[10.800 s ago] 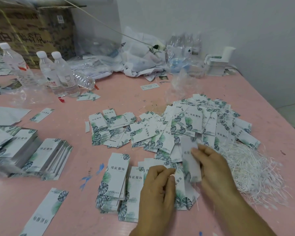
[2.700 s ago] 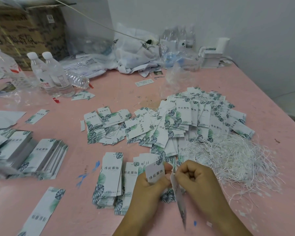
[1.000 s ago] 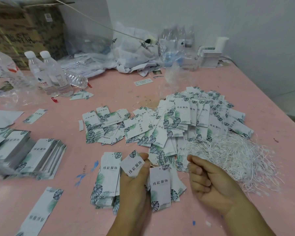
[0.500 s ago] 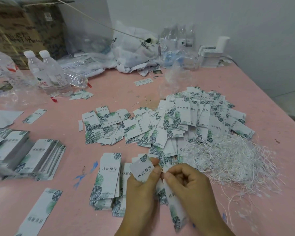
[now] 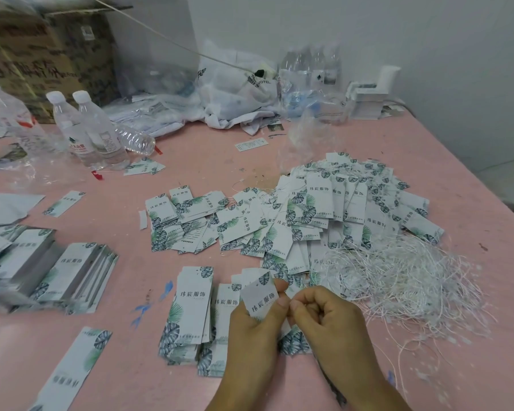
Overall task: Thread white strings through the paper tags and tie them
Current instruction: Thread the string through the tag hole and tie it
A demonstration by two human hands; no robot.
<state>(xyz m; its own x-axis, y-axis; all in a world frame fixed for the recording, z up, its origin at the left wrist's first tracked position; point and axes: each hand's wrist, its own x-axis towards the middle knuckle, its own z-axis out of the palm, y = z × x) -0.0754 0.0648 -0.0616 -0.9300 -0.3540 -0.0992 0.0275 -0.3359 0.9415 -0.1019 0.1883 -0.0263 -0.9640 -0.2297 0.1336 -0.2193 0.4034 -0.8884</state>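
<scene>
Threading step: our left hand (image 5: 257, 320) pinches a paper tag (image 5: 260, 298); right hand (image 5: 321, 314) is curled, apparently pinching string, too fine to confirm. Next: tie the knot

A pink table (image 5: 190, 161) carries a heap of paper tags (image 5: 324, 215), tangled white strings (image 5: 404, 280), tag stacks (image 5: 72, 271) and water bottles (image 5: 92, 129).

The paper tag (image 5: 260, 296) in my left hand (image 5: 254, 327) is white, printed with dark characters and a teal leaf at its corner. The tags heaped ahead (image 5: 333, 209) share that green and blue-grey leaf pattern. The strings (image 5: 404, 280) are white. My table (image 5: 190, 161) is pink, flecked with blue marks (image 5: 141, 310). The bottles (image 5: 94, 129) are clear with white caps.
</scene>
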